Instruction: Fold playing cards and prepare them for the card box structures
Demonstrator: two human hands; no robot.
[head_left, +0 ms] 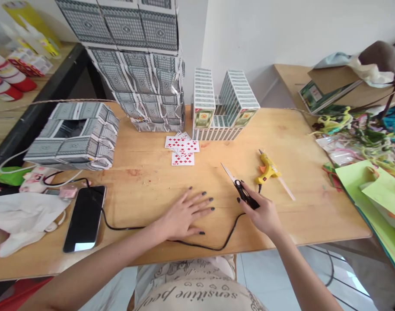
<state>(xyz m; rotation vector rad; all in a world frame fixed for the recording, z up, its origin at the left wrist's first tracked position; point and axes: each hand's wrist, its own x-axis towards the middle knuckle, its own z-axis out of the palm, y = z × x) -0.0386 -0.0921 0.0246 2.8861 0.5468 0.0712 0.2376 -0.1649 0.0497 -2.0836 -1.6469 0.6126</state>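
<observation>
My left hand (186,214) lies flat on the wooden table with its fingers spread, holding nothing. In my right hand (262,211) is a pair of scissors (238,183) with black handles, its blades together and pointing up and left, away from me. Just beyond that hand, a yellow hot glue gun (266,167) rests on its side with a clear glue stick (287,188) at its back end. Several loose playing cards (183,159), red diamonds face up, lie overlapping beyond my left hand.
Behind the cards stand a tall playing-card structure (148,73) and stacked card boxes (204,103). A lower card structure (77,138) sits left, near a phone (84,218). A black cord (197,246) crosses the front. Green paper (372,203) and scraps lie right.
</observation>
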